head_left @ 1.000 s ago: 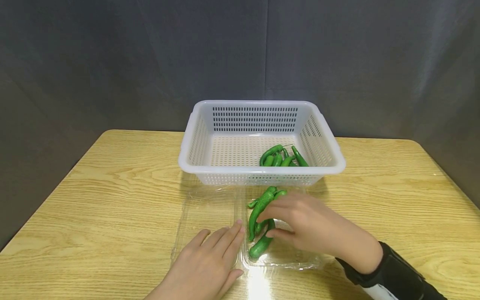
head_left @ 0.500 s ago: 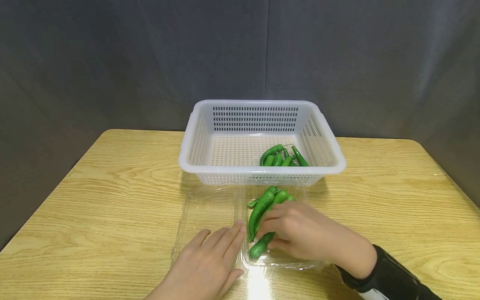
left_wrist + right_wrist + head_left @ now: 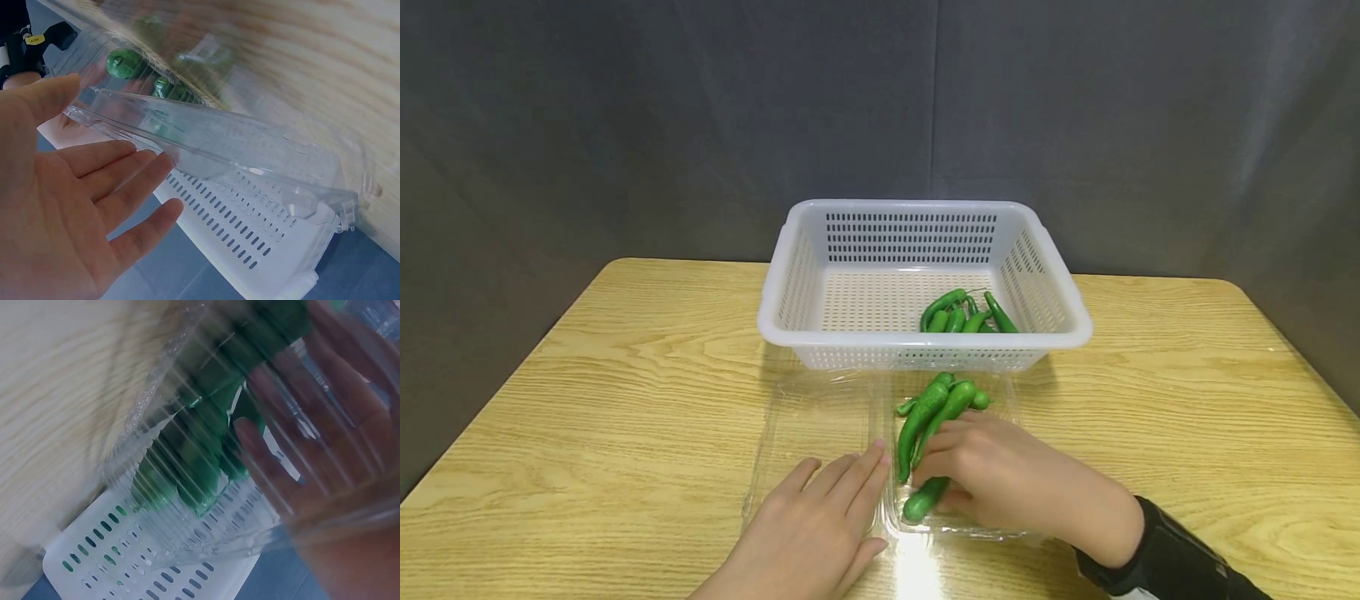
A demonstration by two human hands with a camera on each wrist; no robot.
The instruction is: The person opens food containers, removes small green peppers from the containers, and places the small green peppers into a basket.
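Observation:
A clear plastic clamshell box [image 3: 820, 412] lies unfolded on the table, its two halves side by side. Several green peppers [image 3: 922, 421] are in the right half. My right hand [image 3: 1003, 475] reaches into that half, fingers bent, and pinches a thick green pepper [image 3: 925, 500] near the front edge; part of this pepper is hidden under the hand. Through the plastic, the right wrist view shows the fingers [image 3: 269, 456] beside the peppers. My left hand [image 3: 812, 517] lies palm down, its straight fingers touching the box's middle fold.
Behind the box stands a white slotted basket [image 3: 925, 340], close to the box's far edge. More green peppers [image 3: 958, 319] lie in its right front corner. Wooden table [image 3: 625, 400] extends to both sides, with a dark grey curtain [image 3: 700, 125] at the back.
My right hand has come down and toward me, uncovering more peppers at the back. The thick pepper in its fingers has shifted slightly right. My left hand has stayed still.

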